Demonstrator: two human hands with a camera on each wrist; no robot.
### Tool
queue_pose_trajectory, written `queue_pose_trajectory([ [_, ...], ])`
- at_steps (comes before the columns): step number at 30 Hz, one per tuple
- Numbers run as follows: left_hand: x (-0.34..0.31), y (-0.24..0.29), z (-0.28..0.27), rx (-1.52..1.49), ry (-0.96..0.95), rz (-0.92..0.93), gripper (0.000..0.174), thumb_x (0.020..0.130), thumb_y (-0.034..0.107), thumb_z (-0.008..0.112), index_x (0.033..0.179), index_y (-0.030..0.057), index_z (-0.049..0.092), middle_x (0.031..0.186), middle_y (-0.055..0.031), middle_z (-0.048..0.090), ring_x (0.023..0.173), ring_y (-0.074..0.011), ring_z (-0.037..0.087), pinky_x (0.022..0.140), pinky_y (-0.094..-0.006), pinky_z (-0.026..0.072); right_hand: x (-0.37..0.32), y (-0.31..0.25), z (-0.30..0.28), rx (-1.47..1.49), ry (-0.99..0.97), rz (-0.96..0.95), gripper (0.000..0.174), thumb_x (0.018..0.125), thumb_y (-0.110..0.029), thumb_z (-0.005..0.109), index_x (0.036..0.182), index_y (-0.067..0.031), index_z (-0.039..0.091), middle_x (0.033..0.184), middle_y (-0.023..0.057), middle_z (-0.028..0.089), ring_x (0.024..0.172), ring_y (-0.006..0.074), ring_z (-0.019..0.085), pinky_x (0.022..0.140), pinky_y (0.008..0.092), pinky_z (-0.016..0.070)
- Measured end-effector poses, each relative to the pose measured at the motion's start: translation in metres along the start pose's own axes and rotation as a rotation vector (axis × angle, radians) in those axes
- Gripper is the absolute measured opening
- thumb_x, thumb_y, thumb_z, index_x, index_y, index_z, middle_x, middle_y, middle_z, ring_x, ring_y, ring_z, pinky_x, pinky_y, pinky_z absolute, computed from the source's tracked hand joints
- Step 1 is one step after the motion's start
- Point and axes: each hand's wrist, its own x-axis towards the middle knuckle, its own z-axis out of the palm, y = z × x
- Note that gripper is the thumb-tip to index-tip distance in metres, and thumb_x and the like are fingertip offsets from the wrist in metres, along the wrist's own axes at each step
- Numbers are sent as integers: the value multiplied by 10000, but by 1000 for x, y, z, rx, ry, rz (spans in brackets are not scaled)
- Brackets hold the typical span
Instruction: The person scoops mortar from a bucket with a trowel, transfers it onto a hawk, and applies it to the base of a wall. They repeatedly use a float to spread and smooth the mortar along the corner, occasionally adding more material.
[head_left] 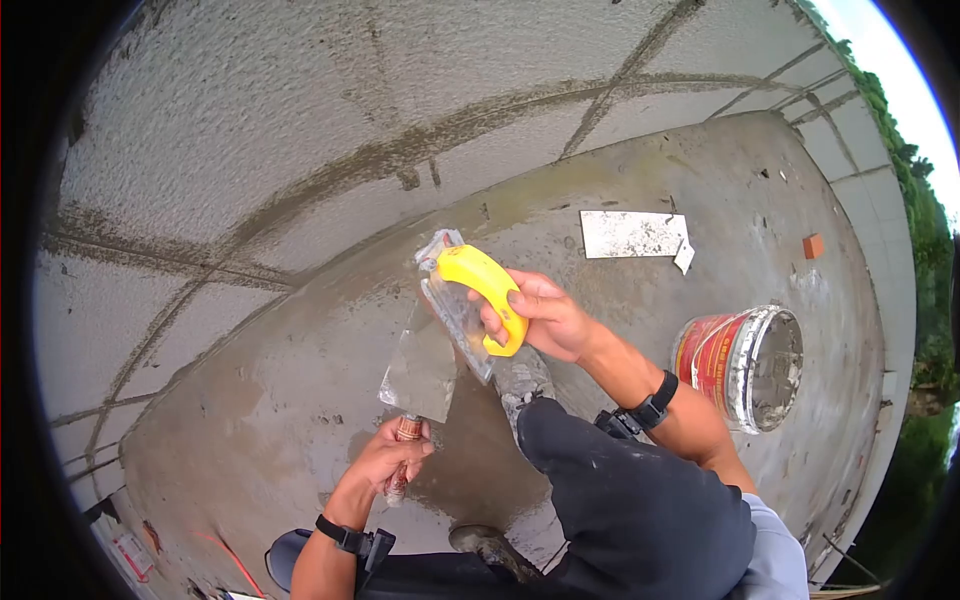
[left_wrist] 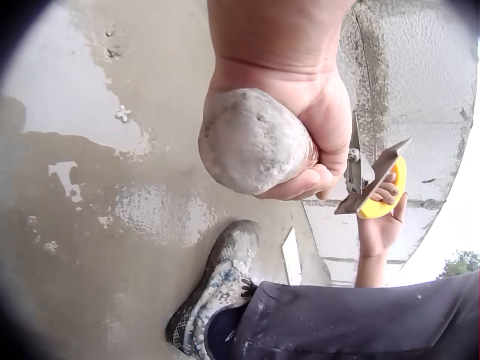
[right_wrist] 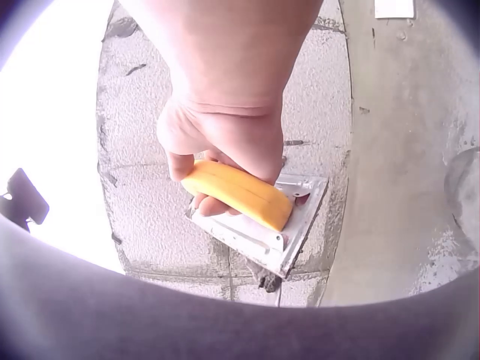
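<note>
The right hand [head_left: 548,318] grips the yellow handle [head_left: 489,290] of a flat float; its plate [head_left: 455,318] is tilted, with grey mortar on the upper end. Below and left of it, the left hand [head_left: 393,458] holds a trowel by its mortar-stained handle [head_left: 408,430]. The trowel's metal blade [head_left: 420,372] points up toward the float. In the left wrist view, the rounded handle end [left_wrist: 251,142] faces the camera, with fingers curled round it. Dark mortar [right_wrist: 264,277] hangs at the plate's edge in the right wrist view.
A block wall [head_left: 250,150] with mortared joints curves along the left and top. On the wet floor lie a white board [head_left: 632,234] and a red-brown brick piece [head_left: 813,246]. A red and white bucket [head_left: 712,355] stands right of the right forearm. One shoe [left_wrist: 225,277] is near the hands.
</note>
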Motion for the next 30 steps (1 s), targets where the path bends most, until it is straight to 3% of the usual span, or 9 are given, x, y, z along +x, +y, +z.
queue_pose_trajectory([
  [6,5,3,8,23,-92,-9,207,847,22,710,957,62,539,629,1,526,457,-99,515,419,-242,408,-42,12,-11,-100,82,74,462,975,-354,590,1277,-11,525,874,47,594,780,130,559,707,278,443],
  [7,1,2,7,19,-93,-10,209,847,25,711,957,63,538,628,1,525,459,-96,514,418,-242,405,-47,12,-15,-151,88,102,547,952,-426,611,1286,-2,520,866,54,588,781,131,541,705,283,418],
  [13,5,0,-3,47,-92,-13,224,844,37,724,970,70,541,661,-2,535,467,-89,520,414,-243,408,-81,-2,-40,-374,170,262,468,936,-396,634,1233,-40,571,883,10,614,767,98,571,693,254,438],
  [24,0,13,-9,76,-72,47,241,837,39,724,982,72,534,708,-6,549,479,-89,522,424,-249,418,-58,-67,-23,-926,215,93,503,906,-411,676,1202,-12,593,949,19,642,832,111,588,731,268,462],
  [25,2,15,-11,113,-52,49,238,841,40,721,981,70,531,705,-6,547,479,-91,521,426,-255,420,-54,-73,-10,-1023,190,99,511,900,-379,690,1223,3,586,986,57,662,849,190,612,775,315,474],
  [26,4,15,-12,149,-36,48,234,845,40,717,979,69,528,701,-6,545,478,-93,521,429,-260,422,-49,-75,-5,-1022,190,111,511,900,-379,690,1223,3,586,986,57,662,849,190,612,775,315,474],
  [28,11,16,-11,155,-14,35,234,841,27,716,983,60,533,683,-5,542,474,-99,521,435,-264,428,-38,-78,1,-1394,-96,-56,492,892,-328,695,1237,4,583,1018,117,665,889,285,616,826,372,461],
  [29,14,17,-9,170,12,24,235,838,13,715,988,51,538,664,-4,539,469,-105,521,441,-268,433,-32,-77,2,-1405,-197,-34,493,876,-291,697,1254,-1,572,1062,161,658,951,351,601,867,418,441],
  [30,16,19,-6,164,10,24,235,838,13,715,988,51,538,664,-4,539,469,-105,521,441,-268,433,-26,-75,0,-1406,-200,-28,493,876,-291,697,1254,-1,572,1062,161,658,951,351,601,867,418,441],
])
